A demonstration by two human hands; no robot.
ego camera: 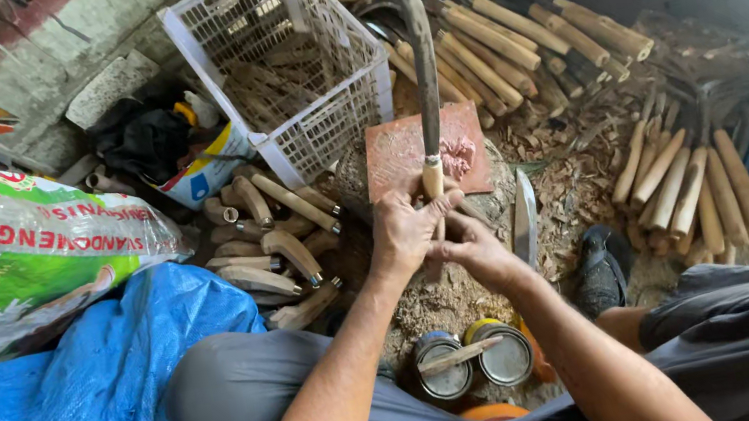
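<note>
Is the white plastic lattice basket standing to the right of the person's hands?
No: the white plastic lattice basket stands up and left of both hands, beside the curved blade they hold.

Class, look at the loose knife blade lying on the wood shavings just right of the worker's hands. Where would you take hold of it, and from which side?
Judging by its pose, grip the blade at its lower, blunter end, nearest the shoe, coming from above on the right. It lies flat with its point aimed up at the red block, and both hands crowd its left side, so fingers pinching across the spine there should avoid the tip.

White plastic basket point(289, 62), blue tarp point(71, 393), two tins point(476, 361).
</note>
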